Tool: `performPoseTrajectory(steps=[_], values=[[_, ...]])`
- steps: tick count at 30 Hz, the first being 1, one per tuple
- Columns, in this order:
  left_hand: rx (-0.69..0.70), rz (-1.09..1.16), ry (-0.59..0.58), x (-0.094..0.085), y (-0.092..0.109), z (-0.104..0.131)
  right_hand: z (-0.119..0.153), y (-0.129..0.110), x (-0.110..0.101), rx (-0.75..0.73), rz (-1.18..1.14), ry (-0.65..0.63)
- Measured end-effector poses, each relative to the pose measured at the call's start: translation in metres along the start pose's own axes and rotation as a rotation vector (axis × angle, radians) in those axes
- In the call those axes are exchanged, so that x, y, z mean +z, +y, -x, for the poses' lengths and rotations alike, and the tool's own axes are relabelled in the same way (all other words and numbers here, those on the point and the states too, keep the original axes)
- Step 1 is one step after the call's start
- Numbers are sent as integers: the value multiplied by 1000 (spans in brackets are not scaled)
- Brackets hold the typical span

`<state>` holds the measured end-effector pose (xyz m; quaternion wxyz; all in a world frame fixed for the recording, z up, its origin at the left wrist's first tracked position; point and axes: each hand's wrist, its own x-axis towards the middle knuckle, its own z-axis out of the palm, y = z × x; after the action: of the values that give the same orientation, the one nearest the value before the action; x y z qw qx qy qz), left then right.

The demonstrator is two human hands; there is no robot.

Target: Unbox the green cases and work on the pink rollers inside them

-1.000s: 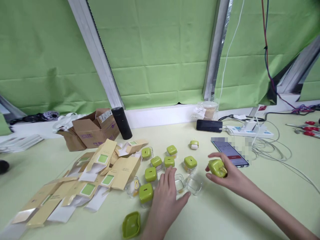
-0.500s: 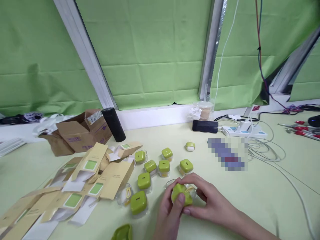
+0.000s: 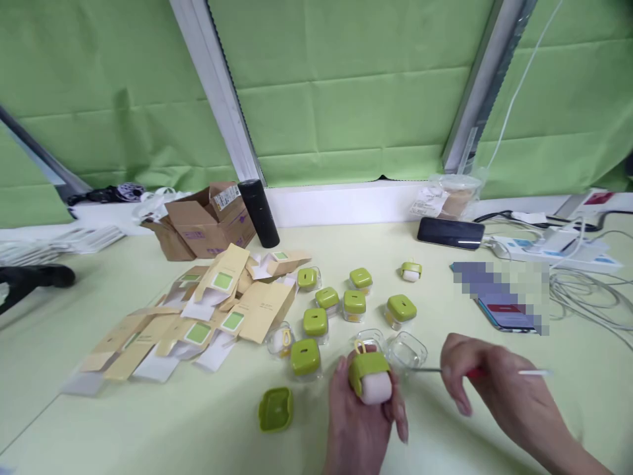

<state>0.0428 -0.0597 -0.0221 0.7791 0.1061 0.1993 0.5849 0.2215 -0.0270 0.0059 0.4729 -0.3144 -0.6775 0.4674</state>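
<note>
My left hand (image 3: 363, 422), palm up, is shut on a small green roller holder (image 3: 368, 366) with a white roller and a yellow loop. To its right, my right hand (image 3: 494, 379) grips a thin tool (image 3: 426, 369) with a metal shaft, a red part and a pale end. The shaft points left toward an uncovered clear plastic case (image 3: 408, 349). Another clear case (image 3: 370, 340) is partly hidden behind the holder. A loose green lid (image 3: 275, 410) lies upside down left of my left hand. Several clear cases with green lids (image 3: 305, 356) stand beyond.
Flattened tan packages (image 3: 262, 307) spread at the left, before an open cardboard box (image 3: 212, 227) and a black cylinder (image 3: 260, 214). Another roller holder (image 3: 411, 271) lies farther back. Phones (image 3: 450, 233), a power strip (image 3: 558, 251) and coiled cables (image 3: 583, 290) occupy the right.
My right hand has left the green holder, moved right and taken hold of the thin tool. My left hand has turned the holder so its white roller shows. The view has swung rightward.
</note>
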Motion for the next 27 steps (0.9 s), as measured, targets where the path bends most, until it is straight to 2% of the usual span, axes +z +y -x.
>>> performPoseTrajectory(steps=[3,9,13,17,19,23,27], values=[[59,-8,-11,1,1,2,1,-10,7,-43,119,-140],[53,-87,29,-1,-4,2,-4,-23,14,-86,238,-304],[-10,-63,30,0,-6,4,-3,-25,12,-144,241,-367],[-83,-35,6,-3,-8,4,-3,-22,12,-217,287,-492],[-64,-77,-24,-6,-9,5,-3,-19,13,-291,340,-486],[-35,-152,-84,-10,-11,4,-2,-12,13,-453,524,-350],[-46,-197,-168,-12,-14,3,2,-5,8,-444,639,-351]])
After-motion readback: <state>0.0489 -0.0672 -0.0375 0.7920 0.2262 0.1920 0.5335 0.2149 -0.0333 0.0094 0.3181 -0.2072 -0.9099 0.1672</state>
